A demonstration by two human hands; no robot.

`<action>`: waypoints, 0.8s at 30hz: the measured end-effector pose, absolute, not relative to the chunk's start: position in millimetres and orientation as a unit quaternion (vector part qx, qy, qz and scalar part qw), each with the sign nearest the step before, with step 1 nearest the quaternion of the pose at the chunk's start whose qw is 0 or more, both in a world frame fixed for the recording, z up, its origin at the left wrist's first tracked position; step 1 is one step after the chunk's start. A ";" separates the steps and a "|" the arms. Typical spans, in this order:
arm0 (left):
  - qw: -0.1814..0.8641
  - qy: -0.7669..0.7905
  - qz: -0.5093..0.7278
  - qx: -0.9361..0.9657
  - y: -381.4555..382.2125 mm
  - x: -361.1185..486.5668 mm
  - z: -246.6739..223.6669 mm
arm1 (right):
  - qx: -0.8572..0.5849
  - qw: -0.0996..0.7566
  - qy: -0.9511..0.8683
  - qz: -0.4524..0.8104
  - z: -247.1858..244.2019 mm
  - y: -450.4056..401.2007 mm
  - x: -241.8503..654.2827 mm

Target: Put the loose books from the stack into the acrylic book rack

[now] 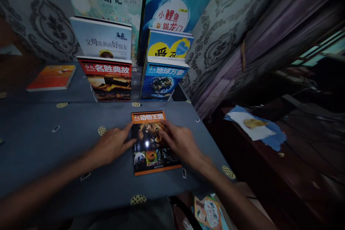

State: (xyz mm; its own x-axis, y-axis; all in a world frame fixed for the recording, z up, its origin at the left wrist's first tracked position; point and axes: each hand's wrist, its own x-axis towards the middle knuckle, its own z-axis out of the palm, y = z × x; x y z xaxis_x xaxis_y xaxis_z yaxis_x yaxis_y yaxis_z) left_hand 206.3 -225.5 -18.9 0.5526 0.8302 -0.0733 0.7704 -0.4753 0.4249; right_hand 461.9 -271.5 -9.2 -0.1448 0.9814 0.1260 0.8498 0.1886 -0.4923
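Observation:
A book with a lion on its black and orange cover lies flat on the blue-grey table. At its left edge, my left hand rests with fingers apart, fingertips touching the edge. My right hand is over the book's right side, its fingers spread on the cover. Behind the book, a red-topped book and a blue globe book stand upright at the front of two rows of standing books.
An orange book lies at the table's back left. A dark flat object is beside the right row. Beyond the table's right edge are a purple curtain and a torn blue-white sheet. More books are below the front edge.

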 end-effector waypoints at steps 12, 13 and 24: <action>0.092 0.488 -0.004 0.868 -232.5 214.5 -18.9 | -0.444 0.186 -0.858 0.179 -39.0 -227.1 419.8; 0.087 0.487 -0.004 0.869 -232.1 214.2 -20.2 | -0.457 0.191 -0.851 0.173 -41.7 -226.7 427.7; 0.097 0.467 0.026 0.879 -226.1 209.5 -12.2 | -0.538 0.307 -0.762 0.189 -58.4 -216.3 499.1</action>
